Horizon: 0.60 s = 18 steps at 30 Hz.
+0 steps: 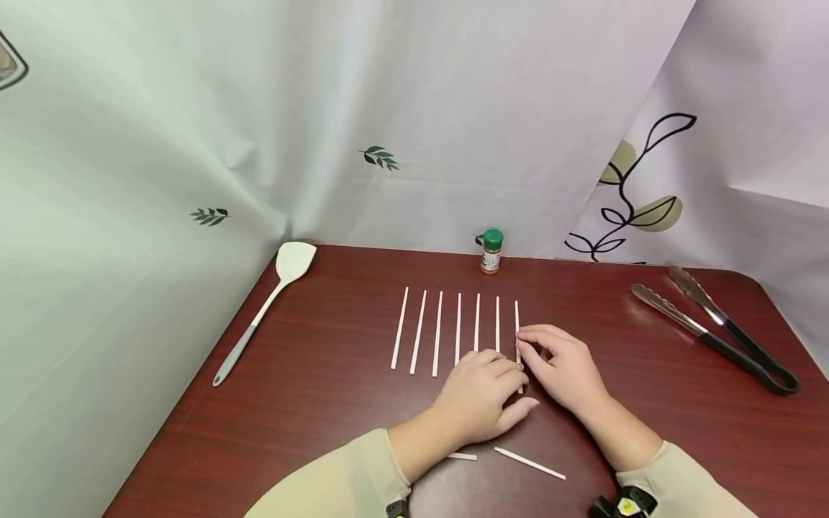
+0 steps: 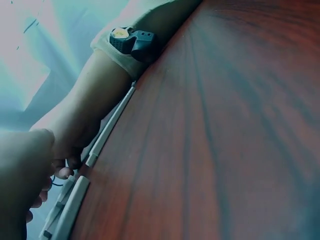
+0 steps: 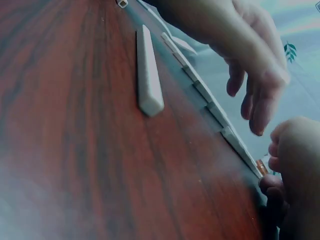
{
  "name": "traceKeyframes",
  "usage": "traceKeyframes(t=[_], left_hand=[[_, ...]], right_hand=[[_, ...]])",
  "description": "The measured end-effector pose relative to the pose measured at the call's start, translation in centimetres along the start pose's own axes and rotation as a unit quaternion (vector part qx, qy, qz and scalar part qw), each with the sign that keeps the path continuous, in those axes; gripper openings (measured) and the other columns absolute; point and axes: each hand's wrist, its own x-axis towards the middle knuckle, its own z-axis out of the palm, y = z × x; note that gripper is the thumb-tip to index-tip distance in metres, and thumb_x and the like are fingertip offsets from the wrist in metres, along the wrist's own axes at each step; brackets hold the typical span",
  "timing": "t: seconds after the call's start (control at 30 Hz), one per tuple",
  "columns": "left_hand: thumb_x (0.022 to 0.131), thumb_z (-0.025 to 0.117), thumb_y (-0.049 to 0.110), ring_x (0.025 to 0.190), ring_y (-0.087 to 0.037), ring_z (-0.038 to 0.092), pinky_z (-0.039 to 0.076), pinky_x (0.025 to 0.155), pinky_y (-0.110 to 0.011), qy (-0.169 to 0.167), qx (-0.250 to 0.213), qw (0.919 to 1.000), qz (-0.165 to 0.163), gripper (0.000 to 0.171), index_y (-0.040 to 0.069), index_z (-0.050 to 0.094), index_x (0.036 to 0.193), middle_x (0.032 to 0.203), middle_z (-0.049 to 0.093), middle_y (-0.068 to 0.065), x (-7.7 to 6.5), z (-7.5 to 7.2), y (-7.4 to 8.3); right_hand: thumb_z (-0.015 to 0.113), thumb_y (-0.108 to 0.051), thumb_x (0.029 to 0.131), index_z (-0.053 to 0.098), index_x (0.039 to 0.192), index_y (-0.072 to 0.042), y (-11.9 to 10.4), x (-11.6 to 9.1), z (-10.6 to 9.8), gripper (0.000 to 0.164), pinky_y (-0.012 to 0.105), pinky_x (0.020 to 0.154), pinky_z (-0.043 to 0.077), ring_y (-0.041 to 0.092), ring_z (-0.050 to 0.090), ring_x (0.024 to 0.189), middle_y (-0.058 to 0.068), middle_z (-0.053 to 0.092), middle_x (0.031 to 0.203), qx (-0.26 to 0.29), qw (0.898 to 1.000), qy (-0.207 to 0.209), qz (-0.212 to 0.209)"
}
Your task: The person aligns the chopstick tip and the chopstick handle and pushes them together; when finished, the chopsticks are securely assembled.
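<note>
Several thin white sticks (image 1: 417,334) lie side by side in a row on the table, pointing away from me. At the row's right end, my right hand (image 1: 562,367) pinches the last white stick (image 1: 517,313) between thumb and fingertips, partway along its length. My left hand (image 1: 481,396) is held over the near ends of the neighbouring sticks, fingers loosely bent, covering part of them. In the right wrist view, the left hand (image 3: 255,70) hangs above the row with nothing between its fingers. Nearer me lie two more white sticks, one slanted (image 1: 529,462) and one partly hidden (image 1: 463,456) by the left forearm.
A white spatula (image 1: 265,309) with a grey handle lies along the table's left side. Behind the row stands a green-capped spice jar (image 1: 491,252). Black-handled metal tongs (image 1: 715,327) rest at the right. A patterned cloth (image 1: 453,129) hangs behind the dark red table (image 1: 311,403).
</note>
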Motion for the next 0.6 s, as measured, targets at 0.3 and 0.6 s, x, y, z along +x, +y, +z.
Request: traceKeyframes(t=[0.3,0.6], left_hand=[[0.101,0.065,0.05,0.113,-0.012,0.065,0.051,0.091,-0.031,0.054,-0.01,0.9977,0.039,0.031,0.024,0.079,0.11,0.12,0.075,0.01,-1.1,-1.0,0.1],[0.1,0.066,0.046,0.112,-0.013,0.066,0.052,0.091,-0.028,0.093,-0.02,0.9924,0.078,0.028,0.023,0.079,0.107,0.12,0.074,0.009,-1.7,-1.3,0.2]], right_hand=[[0.081,-0.003,0.09,0.079,0.09,-0.017,-0.5,-0.4,-0.1,0.014,0.017,0.063,0.041,0.005,0.056,0.072,-0.011,0.07,0.092,0.033,0.998,0.04,-0.043],[0.081,0.0,0.088,0.076,0.086,-0.021,-0.6,-1.4,-0.5,0.021,0.017,0.062,0.04,0.005,0.054,0.07,-0.016,0.066,0.087,0.042,0.997,0.042,-0.046]])
